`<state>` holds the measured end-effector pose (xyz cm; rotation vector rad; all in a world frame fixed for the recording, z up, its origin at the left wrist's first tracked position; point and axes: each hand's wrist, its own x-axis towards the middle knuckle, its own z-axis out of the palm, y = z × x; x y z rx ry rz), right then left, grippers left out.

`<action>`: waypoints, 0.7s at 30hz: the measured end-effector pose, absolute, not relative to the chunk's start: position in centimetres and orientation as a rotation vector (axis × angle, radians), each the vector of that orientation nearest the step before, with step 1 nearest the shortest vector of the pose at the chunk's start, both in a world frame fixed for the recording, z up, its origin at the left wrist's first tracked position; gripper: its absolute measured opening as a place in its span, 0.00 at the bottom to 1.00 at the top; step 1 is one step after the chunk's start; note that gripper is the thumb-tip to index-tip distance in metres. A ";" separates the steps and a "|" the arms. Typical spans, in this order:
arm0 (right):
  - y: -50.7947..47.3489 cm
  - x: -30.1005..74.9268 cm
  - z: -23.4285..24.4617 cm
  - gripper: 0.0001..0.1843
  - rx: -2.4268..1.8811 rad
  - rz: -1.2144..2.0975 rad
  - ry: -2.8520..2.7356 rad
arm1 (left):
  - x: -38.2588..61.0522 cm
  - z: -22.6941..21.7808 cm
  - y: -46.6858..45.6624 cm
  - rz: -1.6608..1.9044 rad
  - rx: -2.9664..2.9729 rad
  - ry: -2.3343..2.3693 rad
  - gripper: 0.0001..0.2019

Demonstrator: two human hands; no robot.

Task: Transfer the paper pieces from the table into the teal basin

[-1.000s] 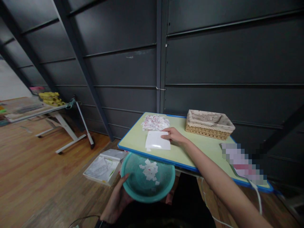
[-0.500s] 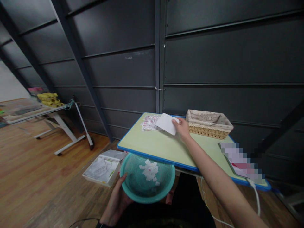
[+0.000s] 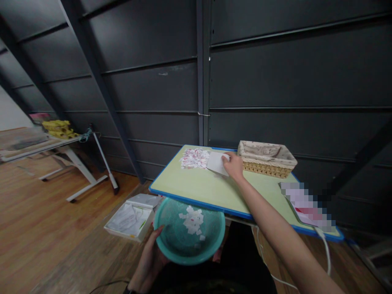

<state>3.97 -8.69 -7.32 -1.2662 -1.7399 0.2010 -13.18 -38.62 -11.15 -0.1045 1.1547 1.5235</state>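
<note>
My left hand (image 3: pixel 153 249) grips the near left rim of a teal plastic colander (image 3: pixel 171 241), held just below the table's front edge. Small white paper scraps (image 3: pixel 193 220) lie inside it. My right hand (image 3: pixel 234 165) pinches a white card (image 3: pixel 217 162) by its right edge. The card's left side is at the right border of a heap of paper scraps (image 3: pixel 195 157), white with red marks, on the table (image 3: pixel 196 183). Whether the card touches the tabletop I cannot tell.
A cloth-lined wicker basket (image 3: pixel 266 167) stands at the back right of the table. A flat blurred-out device (image 3: pixel 303 206) with a white cable lies at the right edge. On the floor to the left sits an open white box (image 3: pixel 131 222). Another table (image 3: pixel 52 145) stands far left.
The card in my right hand has tilted and shifted slightly right, showing more of the scrap heap. My left hand and the colander stay nearly still. The view has turned a little.
</note>
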 end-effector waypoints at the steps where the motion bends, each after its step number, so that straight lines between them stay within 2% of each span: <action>1: -8.7 3.9 -7.4 0.18 -1.270 0.202 -1.743 | -13.1 -11.1 -38.6 1.526 -0.106 1.166 0.28; 21: -8.0 4.4 -7.0 0.18 -1.254 0.294 -1.769 | -12.8 -11.3 -38.6 1.543 -0.085 1.134 0.30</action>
